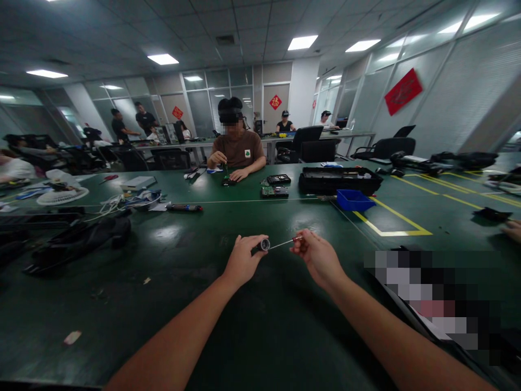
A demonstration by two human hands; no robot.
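A short dark tube (264, 245) was up above the green table (260, 315), its round, pale-rimmed end turned to the right and partly towards the person holding it. The left hand (244, 258) had it, thumb and fingers closed around its body, so most of its length was hidden and I couldn't tell exactly how its long axis ran.

Just to the right of that rim came the thin shaft of a screwdriver (281, 244), sloping gently down and leftward from its red handle. Everything seemed to turn on that line — the shaft aimed at the near right edge of the round end, its tip right beside it. Whether the tip touched the rim or sat just off it, I couldn't say. The right hand (319, 258) pinched the handle in bent fingertips, thumb on top, and the shaft's length kept it apart from the tube; the left hand was plainly the nearer one.

Farther off, a blue bin (354, 200) lay beyond the right hand, in front of a long black tray (340, 181). Directly across — well apart from both hands — a co-worker in a brown shirt (238, 149) bent over another small job.
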